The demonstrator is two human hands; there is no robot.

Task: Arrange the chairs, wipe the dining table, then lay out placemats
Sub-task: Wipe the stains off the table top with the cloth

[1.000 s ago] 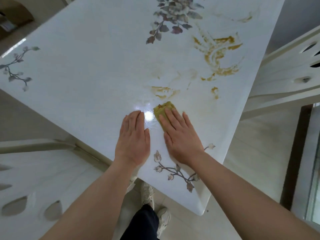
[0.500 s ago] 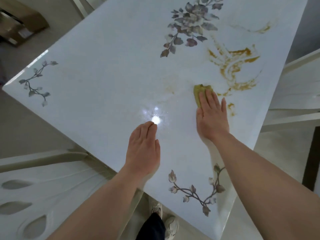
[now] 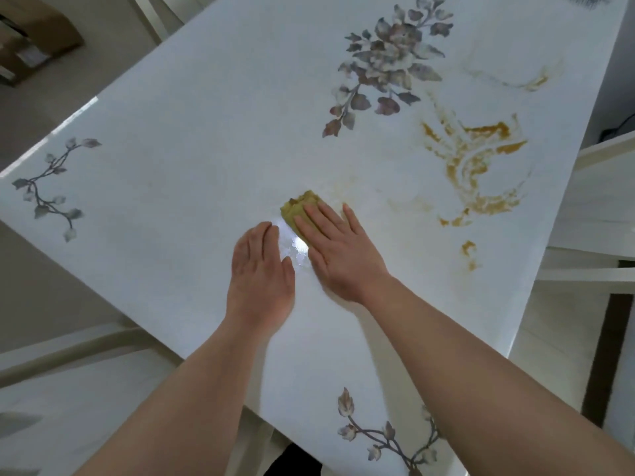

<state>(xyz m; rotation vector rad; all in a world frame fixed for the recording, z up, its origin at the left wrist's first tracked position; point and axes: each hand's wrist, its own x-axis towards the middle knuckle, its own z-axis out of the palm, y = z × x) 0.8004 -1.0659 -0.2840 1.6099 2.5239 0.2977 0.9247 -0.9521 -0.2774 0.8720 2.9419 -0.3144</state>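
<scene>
A white dining table (image 3: pixel 192 108) with printed grey flowers fills the view. My right hand (image 3: pixel 338 250) lies flat with straight fingers and presses a folded yellow-green cloth (image 3: pixel 298 206) onto the tabletop near its middle. My left hand (image 3: pixel 261 276) rests flat on the table just left of it, holding nothing. Orange-brown smears (image 3: pixel 477 166) streak the surface to the right of the cloth, with fainter ones (image 3: pixel 525 82) farther back.
A white chair (image 3: pixel 62 379) with leaf-shaped cut-outs stands at the lower left by the table's near edge. Another white chair (image 3: pixel 598 207) sits along the right edge. A brown box (image 3: pixel 37 36) lies on the floor at the far left.
My right hand slid the cloth back left from beside the orange smears to the table's middle, next to my left hand. The left hand stayed flat on the table.
</scene>
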